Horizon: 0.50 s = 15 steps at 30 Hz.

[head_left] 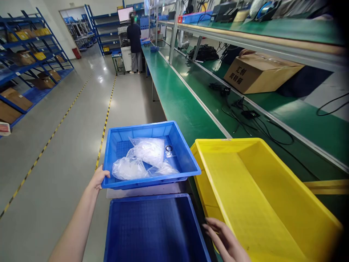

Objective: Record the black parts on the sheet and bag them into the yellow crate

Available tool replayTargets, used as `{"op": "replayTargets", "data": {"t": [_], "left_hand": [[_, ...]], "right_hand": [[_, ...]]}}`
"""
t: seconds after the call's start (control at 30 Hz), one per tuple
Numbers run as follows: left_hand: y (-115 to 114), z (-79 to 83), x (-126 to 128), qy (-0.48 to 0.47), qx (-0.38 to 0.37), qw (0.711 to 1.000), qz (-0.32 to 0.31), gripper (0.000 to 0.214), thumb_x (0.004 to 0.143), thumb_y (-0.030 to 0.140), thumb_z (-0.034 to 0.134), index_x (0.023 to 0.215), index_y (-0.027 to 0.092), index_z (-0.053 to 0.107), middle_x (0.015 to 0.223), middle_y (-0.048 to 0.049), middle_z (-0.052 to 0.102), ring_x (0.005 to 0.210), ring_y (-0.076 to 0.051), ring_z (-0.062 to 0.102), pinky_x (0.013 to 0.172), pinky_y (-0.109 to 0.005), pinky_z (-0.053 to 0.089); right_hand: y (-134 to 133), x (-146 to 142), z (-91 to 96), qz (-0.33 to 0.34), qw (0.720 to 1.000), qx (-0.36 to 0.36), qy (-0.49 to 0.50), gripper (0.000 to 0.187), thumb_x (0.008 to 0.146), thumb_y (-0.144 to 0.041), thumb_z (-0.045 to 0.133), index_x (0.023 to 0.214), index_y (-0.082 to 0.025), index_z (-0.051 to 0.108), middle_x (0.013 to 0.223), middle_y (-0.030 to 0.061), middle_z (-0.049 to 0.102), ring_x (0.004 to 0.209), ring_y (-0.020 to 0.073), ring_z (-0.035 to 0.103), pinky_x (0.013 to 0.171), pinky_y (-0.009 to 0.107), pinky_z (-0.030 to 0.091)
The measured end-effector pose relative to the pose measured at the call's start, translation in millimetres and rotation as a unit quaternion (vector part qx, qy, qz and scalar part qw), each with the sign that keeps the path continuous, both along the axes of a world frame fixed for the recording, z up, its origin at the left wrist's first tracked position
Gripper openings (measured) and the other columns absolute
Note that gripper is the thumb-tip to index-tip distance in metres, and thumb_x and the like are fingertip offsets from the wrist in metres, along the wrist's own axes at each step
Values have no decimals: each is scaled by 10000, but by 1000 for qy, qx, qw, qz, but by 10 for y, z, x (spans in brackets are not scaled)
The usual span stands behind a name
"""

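Note:
My left hand grips the near left corner of a light blue plastic bin, thumb over the rim. Inside that bin lie several clear plastic bags of whitish contents and a small bag with a dark ring. Closer to me is a darker blue bin with a bare floor. My right hand is between this bin and a large yellow bin, against the yellow bin's near side. Its fingers are loosely bent and apart, with nothing visible in them.
A long green workbench runs ahead, with black cables and a cardboard box under an upper shelf. Blue racks line the left wall. Striped tape marks the grey floor. A person stands at the far end.

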<state>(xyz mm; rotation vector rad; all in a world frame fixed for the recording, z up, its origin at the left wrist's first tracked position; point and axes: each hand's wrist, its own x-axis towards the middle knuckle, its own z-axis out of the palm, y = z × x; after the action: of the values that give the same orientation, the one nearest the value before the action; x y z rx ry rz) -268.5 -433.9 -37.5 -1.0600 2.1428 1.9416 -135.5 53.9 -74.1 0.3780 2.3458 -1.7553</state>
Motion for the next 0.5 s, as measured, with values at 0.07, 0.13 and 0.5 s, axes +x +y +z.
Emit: {"op": "replayTargets", "data": {"t": [0.07,0.13,0.5], "left_hand": [[32,57,53,12,12,1000,3,453,389,141,541,840,179,538,546,84,506,467,-130,485,418,-221,376],[65,80,149,20,22,1000,10,470,385,137,533,853,182,537,562,81,526,478,-129,490,417,-218,377],[33,-243,1257,-15,59,994,88,498,406,140,565,896,217,517,512,95,527,445,-120,449,409,-216,369]], "right_hand": [[-363,-218,3,-39,988,-128,-75,608,735,-637,668,1132,-181,600,1195,146,631,1096,295,634,980,435,524],[-637,-476,20,-96,959,-239,-117,667,726,-627,692,1203,-187,536,1292,139,582,1129,271,623,977,396,530],[-1436,-1277,89,-164,936,-270,-159,237,659,-253,694,845,-171,572,704,17,645,579,152,608,562,297,560]]}}
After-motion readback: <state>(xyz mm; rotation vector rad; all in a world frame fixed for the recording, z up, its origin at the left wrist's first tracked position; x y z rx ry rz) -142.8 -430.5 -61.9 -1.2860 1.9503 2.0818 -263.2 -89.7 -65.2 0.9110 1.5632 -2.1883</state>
